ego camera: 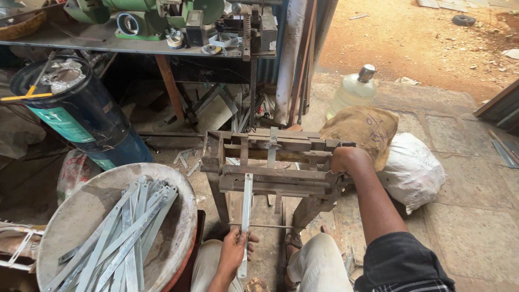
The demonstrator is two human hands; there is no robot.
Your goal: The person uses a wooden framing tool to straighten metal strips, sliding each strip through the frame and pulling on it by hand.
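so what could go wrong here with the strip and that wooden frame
The left hand pinches the thin metal strip near its lower end, so a bare edge could cut the fingers if it slides. The right hand grips the wooden frame at its side among moving-looking parts, a possible pinch point. The basin of loose strips sits close by the left knee; a bump could spill sharp pieces.

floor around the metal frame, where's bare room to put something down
Bare paving lies right of the white sack. Crowded: the pan is full of metal strips, with scrap under the bench.
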